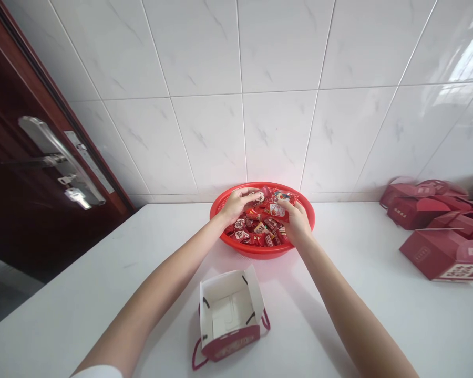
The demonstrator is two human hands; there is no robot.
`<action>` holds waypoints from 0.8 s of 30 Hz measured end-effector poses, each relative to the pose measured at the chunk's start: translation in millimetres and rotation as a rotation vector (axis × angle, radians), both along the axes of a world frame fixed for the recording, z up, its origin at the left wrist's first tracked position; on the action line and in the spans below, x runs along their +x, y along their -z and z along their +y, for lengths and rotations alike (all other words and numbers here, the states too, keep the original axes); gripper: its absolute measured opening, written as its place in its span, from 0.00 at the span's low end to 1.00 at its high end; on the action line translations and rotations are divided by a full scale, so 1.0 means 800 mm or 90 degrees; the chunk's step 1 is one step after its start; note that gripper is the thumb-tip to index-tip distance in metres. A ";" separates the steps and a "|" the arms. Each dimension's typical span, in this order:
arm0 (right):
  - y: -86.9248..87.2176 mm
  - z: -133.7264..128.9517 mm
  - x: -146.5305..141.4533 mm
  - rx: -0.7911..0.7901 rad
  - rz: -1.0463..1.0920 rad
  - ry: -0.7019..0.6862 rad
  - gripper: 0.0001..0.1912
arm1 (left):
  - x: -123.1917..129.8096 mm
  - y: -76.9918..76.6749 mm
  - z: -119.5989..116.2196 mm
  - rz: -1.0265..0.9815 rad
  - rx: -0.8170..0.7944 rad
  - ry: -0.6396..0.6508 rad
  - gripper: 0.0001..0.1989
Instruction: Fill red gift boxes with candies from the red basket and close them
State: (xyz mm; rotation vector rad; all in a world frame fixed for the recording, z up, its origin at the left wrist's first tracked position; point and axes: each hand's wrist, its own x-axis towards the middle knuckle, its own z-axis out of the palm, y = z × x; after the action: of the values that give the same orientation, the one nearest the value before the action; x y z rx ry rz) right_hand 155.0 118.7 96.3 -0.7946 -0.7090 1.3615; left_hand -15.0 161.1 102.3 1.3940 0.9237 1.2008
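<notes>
A red plastic basket [256, 253] stands against the tiled wall, filled with red-wrapped candies [256, 233]. Over its left side, my left hand [234, 205] is closed on a wrapped candy [258, 196] with a white label. On the basket's right side, my right hand [297, 219] pinches red candy packets, one with a white label [277, 210] and one with a coloured picture [284, 197]. Nearer to me, between my forearms, sits an open gift box [230, 344], white inside and dark red outside, with red cord handles. Nothing lies in it.
Several folded red gift boxes [449, 254] are grouped at the right of the white table [150, 247]. At the left is a dark red door [19, 173] with a metal handle [63, 157] and keys [76, 197]. White marbled tiles [205, 136] rise behind the basket.
</notes>
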 end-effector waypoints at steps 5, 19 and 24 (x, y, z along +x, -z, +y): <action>0.005 0.002 0.001 0.013 -0.018 -0.022 0.13 | -0.001 0.003 0.001 -0.011 0.027 -0.001 0.21; 0.010 0.001 0.004 0.073 -0.075 -0.072 0.20 | 0.007 0.003 -0.011 0.087 0.033 0.058 0.17; 0.009 0.000 0.004 0.075 -0.105 -0.127 0.20 | 0.007 0.001 -0.012 0.067 0.050 0.057 0.17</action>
State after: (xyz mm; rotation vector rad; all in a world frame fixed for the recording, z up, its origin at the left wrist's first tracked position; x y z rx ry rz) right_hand 157.9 118.7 89.2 -0.7631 -1.0106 1.4282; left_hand -9.4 151.1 101.7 1.5570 0.8853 1.1152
